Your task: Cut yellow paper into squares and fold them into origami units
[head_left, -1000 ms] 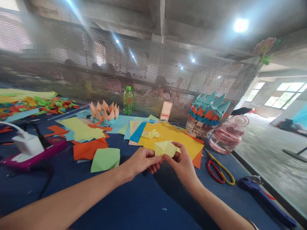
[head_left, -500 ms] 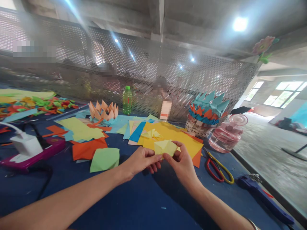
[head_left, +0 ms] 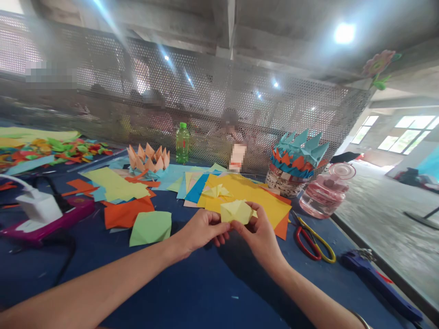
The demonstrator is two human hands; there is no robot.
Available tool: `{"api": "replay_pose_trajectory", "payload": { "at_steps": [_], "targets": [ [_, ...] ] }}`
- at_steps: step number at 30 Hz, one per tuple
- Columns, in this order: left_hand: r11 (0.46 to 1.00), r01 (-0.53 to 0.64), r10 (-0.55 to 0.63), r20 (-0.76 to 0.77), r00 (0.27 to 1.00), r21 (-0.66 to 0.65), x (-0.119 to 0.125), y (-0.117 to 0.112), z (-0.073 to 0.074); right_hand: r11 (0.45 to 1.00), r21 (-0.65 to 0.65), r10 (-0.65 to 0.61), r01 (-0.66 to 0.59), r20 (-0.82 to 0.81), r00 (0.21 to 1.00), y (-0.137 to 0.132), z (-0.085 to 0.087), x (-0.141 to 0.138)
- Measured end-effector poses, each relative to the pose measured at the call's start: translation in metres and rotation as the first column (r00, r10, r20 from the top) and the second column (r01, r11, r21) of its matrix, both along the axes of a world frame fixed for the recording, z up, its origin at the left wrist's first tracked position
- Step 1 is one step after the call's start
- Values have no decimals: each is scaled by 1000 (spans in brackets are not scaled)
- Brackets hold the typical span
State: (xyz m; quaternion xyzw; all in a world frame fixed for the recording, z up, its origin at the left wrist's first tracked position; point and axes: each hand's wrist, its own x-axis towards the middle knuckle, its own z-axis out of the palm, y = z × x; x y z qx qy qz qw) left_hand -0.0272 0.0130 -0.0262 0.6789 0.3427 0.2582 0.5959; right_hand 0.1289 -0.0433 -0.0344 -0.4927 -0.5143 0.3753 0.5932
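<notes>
A small folded piece of pale yellow paper [head_left: 236,211] is held up between both hands over the blue table. My left hand [head_left: 206,228] pinches its lower left edge with thumb and fingers. On the other side, my right hand [head_left: 256,227] is closed on the right edge, its thumb against the lower front. Just behind the hands lies a stack of yellow paper sheets [head_left: 267,201], with a folded yellow paper piece [head_left: 218,192] resting on top. The fingertips behind the held paper are partly hidden.
Scissors [head_left: 313,240], a blue-handled tool [head_left: 380,283] and a pink bottle [head_left: 324,192] stand or lie at right. Green [head_left: 151,227] and orange paper [head_left: 126,212] lie left, near a purple power strip [head_left: 75,210]. Behind are folded-paper crowns [head_left: 149,160], a green bottle [head_left: 182,142] and a mesh screen [head_left: 202,100].
Both hands keep hold of the folded paper in nearly the same place. The fingers and thumbs have shifted only slightly along its lower edge.
</notes>
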Motion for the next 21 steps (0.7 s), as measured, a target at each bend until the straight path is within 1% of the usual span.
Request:
{"api": "replay_pose_trajectory", "payload": {
  "at_steps": [4, 7, 11, 13, 17, 21],
  "targets": [
    [1000, -4, 4, -27, 1000, 18, 0, 1, 0, 1000, -2, 13, -13, 27, 1000, 2, -1, 2],
    [1000, -25, 25, -51, 998, 7, -1, 2, 4, 1000, 0, 28, -28, 37, 999, 5, -3, 8],
    [998, -69, 67, -95, 993, -13, -2, 3, 11, 1000, -7, -13, 14, 115, 993, 8, -2, 14],
    [998, -65, 64, -104, 993, -12, -3, 3, 13, 1000, 3, -17, 17, 147, 989, 8, -1, 15],
    [999, -47, 46, -103, 994, -13, -2, 5, 12, 1000, 5, -15, 15, 187, 982, 7, -1, 15],
    [997, -75, 77, -107, 991, 27, -2, 6, 9, 999, 8, -41, 40, 194, 980, 7, -2, 13]
  ]
}}
